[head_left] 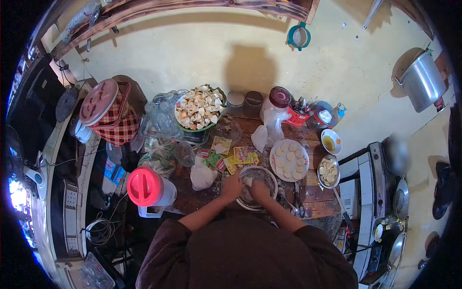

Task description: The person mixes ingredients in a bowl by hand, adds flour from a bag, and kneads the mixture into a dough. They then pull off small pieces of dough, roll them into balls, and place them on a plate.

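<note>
A round bowl [273, 179] stands in front of me at the table's near edge, its inside dusted with something pale. My left hand [233, 187] is at the bowl's left rim with its fingers curled; what they grip is hidden. Inside the bowl, my right hand [260, 191] has its fingers closed at a small pale piece of dough [248, 181], between the two hands. Right of the bowl, a floral plate [280, 176] carries several flat dough rounds [291, 156]. Left of the bowl sits a knotted plastic bag of white stuff [202, 174].
Seasoning packets [243, 155] lie behind the bowl. A pitcher with a red lid [145, 187] stands at left. Farther back is a basin of cut pale chunks [199, 108]. On the right are a pan of dough pieces [328, 172], a small bowl of yellow liquid [332, 141] and a stove [378, 178].
</note>
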`<state>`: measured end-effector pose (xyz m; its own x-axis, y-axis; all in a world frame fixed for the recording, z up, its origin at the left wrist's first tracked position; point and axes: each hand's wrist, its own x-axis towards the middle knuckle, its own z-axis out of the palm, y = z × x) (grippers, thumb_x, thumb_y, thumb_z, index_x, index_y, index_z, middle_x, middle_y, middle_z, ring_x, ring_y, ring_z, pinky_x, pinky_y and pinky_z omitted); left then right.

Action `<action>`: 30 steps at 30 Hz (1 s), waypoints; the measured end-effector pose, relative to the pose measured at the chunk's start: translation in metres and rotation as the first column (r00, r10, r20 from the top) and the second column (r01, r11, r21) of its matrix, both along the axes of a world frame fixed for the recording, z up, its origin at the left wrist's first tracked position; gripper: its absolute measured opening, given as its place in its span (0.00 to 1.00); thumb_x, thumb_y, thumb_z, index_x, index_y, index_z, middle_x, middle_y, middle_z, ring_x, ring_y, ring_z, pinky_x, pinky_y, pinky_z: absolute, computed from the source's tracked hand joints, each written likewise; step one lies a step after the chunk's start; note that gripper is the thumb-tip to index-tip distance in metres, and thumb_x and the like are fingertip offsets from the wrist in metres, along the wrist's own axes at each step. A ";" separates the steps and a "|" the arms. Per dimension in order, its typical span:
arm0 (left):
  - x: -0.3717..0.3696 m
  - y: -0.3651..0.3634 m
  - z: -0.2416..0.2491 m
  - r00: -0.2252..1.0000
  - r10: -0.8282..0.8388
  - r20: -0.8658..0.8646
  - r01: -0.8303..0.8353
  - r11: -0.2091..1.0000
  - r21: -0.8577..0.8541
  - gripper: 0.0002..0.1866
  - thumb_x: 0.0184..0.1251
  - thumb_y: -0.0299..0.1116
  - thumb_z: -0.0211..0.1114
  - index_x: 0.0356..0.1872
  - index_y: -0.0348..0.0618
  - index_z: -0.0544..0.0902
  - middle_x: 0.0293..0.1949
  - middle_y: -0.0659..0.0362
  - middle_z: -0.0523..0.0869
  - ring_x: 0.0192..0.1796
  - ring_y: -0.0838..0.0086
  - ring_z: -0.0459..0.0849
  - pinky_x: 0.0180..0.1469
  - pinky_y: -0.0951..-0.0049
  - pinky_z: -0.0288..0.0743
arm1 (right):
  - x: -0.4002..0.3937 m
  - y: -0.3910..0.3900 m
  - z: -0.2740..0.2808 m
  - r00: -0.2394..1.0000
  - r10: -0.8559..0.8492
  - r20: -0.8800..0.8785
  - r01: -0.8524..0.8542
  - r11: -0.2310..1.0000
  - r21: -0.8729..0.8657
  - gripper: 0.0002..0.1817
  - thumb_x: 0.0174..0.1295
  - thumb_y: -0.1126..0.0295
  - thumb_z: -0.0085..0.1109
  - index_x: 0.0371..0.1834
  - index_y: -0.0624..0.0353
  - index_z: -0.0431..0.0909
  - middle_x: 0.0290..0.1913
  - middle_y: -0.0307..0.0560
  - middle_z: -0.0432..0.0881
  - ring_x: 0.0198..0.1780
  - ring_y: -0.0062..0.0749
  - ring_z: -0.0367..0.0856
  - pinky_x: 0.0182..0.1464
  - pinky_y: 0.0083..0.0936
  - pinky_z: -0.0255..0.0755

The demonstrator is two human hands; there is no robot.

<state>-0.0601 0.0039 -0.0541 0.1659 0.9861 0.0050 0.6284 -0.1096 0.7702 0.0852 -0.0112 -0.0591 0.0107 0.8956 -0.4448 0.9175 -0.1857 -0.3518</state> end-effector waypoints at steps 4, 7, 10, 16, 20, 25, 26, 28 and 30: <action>0.000 -0.002 0.007 0.997 0.017 -0.077 -0.015 0.999 0.037 0.22 0.59 0.29 0.51 0.58 0.48 0.68 0.32 0.44 0.80 0.35 0.50 0.79 0.38 0.52 0.71 | -0.007 -0.010 0.018 0.986 -0.158 -0.053 0.166 0.949 0.268 0.23 0.50 0.64 0.57 0.48 0.66 0.71 0.40 0.65 0.78 0.43 0.56 0.77 0.45 0.46 0.70; 0.002 -0.002 0.012 0.997 0.013 -0.075 -0.013 1.000 0.011 0.23 0.59 0.29 0.50 0.58 0.48 0.67 0.32 0.43 0.80 0.35 0.50 0.79 0.38 0.52 0.71 | -0.010 -0.033 0.023 0.990 -0.122 0.067 0.053 0.777 0.627 0.24 0.49 0.66 0.56 0.50 0.64 0.71 0.40 0.64 0.78 0.43 0.55 0.77 0.45 0.45 0.70; 0.002 -0.003 0.013 0.998 0.008 -0.068 -0.007 1.000 0.003 0.22 0.59 0.29 0.50 0.58 0.47 0.68 0.31 0.43 0.80 0.34 0.49 0.79 0.38 0.51 0.71 | 0.009 -0.043 0.027 0.916 0.303 0.264 -0.399 0.772 0.495 0.26 0.47 0.68 0.57 0.53 0.62 0.69 0.40 0.64 0.77 0.43 0.57 0.76 0.44 0.46 0.70; 0.002 -0.002 0.011 0.999 0.036 0.003 -0.036 0.999 -0.020 0.23 0.57 0.30 0.52 0.57 0.42 0.69 0.30 0.41 0.80 0.35 0.47 0.79 0.39 0.50 0.71 | 0.029 -0.013 0.035 0.982 0.136 -0.128 -0.120 0.985 0.125 0.28 0.47 0.65 0.59 0.54 0.62 0.68 0.44 0.66 0.75 0.44 0.63 0.74 0.46 0.47 0.69; 0.005 -0.002 0.015 0.999 0.026 -0.024 -0.027 1.000 -0.010 0.22 0.57 0.29 0.52 0.55 0.42 0.69 0.29 0.40 0.80 0.33 0.46 0.79 0.38 0.51 0.71 | -0.006 -0.021 -0.024 0.965 0.246 0.093 -0.259 0.827 0.499 0.23 0.50 0.62 0.58 0.44 0.67 0.72 0.42 0.65 0.76 0.42 0.59 0.75 0.45 0.46 0.70; 0.002 -0.005 0.024 0.999 0.035 -0.036 -0.035 0.999 0.003 0.21 0.58 0.28 0.51 0.55 0.41 0.69 0.30 0.40 0.80 0.34 0.46 0.79 0.39 0.51 0.72 | -0.014 -0.014 -0.004 0.962 0.267 -0.049 -0.236 0.911 0.339 0.22 0.55 0.60 0.54 0.42 0.70 0.71 0.41 0.66 0.76 0.42 0.59 0.75 0.46 0.46 0.69; 0.002 -0.004 0.022 0.999 0.026 -0.034 -0.026 1.000 -0.003 0.21 0.58 0.28 0.51 0.56 0.41 0.69 0.32 0.41 0.80 0.36 0.47 0.79 0.41 0.52 0.71 | -0.010 -0.012 -0.002 0.972 0.203 -0.115 -0.173 0.957 0.231 0.21 0.55 0.59 0.54 0.41 0.70 0.71 0.40 0.65 0.76 0.42 0.59 0.75 0.46 0.46 0.69; 0.003 -0.005 0.015 0.999 0.017 -0.032 -0.017 1.000 -0.009 0.21 0.58 0.29 0.51 0.56 0.42 0.69 0.33 0.41 0.80 0.38 0.47 0.78 0.43 0.52 0.70 | -0.005 -0.008 0.006 0.976 0.131 -0.172 -0.111 0.987 0.118 0.21 0.55 0.59 0.53 0.41 0.69 0.72 0.40 0.64 0.76 0.42 0.59 0.75 0.46 0.46 0.69; 0.005 -0.006 0.009 0.993 0.073 -0.090 -0.068 0.996 0.051 0.21 0.61 0.32 0.50 0.58 0.50 0.68 0.32 0.46 0.81 0.38 0.52 0.80 0.45 0.47 0.67 | -0.003 -0.004 0.015 0.993 -0.038 -0.107 0.042 0.999 0.029 0.20 0.54 0.61 0.54 0.41 0.68 0.71 0.38 0.64 0.77 0.41 0.58 0.76 0.45 0.46 0.69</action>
<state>-0.0546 -0.0019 -0.0455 0.0978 0.9944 0.0400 0.7039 -0.0975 0.7036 0.0822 -0.0150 -0.0442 0.0008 0.9090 -0.4169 0.8665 -0.2087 -0.4535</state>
